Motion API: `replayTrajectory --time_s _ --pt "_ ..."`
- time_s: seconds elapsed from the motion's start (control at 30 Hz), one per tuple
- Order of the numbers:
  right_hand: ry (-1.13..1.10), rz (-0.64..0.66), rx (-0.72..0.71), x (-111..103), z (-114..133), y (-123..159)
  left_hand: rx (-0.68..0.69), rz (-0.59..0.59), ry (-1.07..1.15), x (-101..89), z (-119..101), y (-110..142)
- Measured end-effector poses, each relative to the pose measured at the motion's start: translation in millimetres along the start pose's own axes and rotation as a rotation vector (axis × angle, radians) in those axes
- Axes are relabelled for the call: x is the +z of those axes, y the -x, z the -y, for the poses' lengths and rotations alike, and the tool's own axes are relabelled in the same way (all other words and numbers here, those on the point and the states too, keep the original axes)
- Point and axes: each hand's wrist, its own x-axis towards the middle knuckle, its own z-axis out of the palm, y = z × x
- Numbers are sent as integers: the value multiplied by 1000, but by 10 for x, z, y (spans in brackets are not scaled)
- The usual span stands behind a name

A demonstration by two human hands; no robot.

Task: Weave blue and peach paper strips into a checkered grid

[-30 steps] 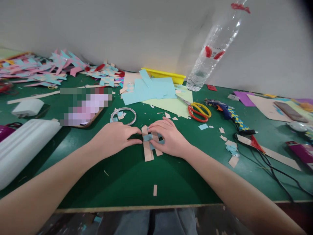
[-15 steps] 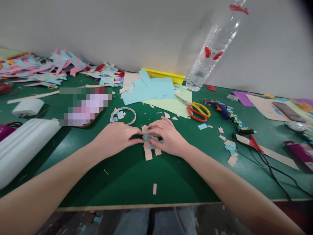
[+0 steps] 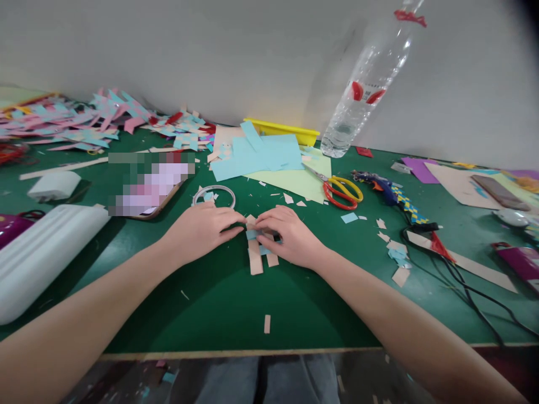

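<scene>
A small lattice of woven paper strips (image 3: 255, 259), pale pink and light blue, lies on the green table in front of me. My right hand (image 3: 291, 235) covers its right and upper part, thumb and fingers closed on the strips. At the left edge of the weave is my left hand (image 3: 205, 229). Its index fingertip reaches the upper edge of the strips, while the thumb is held a little apart from it. The right fingers hide part of the weave. A loose pale pink paper piece (image 3: 267, 324) rests nearer the table edge.
Behind my hands are a tape roll (image 3: 214, 197), blue paper sheets (image 3: 273, 152) and scissors (image 3: 343, 191). A clear bottle (image 3: 357, 101) leans at the wall. To the left lie a phone (image 3: 155, 188) and a white box-like object (image 3: 50, 255); dark cables (image 3: 467, 286) run at right.
My left thumb and index finger have shifted slightly up and off the blue strip's end. My right hand stays on the weave, which has barely moved.
</scene>
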Motion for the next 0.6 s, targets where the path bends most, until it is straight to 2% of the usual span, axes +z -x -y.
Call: replayTrajectory --time_s 0.13,0.6 --pt "-10 -18 -8 28 -26 8 34 -48 -18 35 6 -5" --pt "-97 -38 23 31 -47 6 75 -28 -4 101 22 -16"
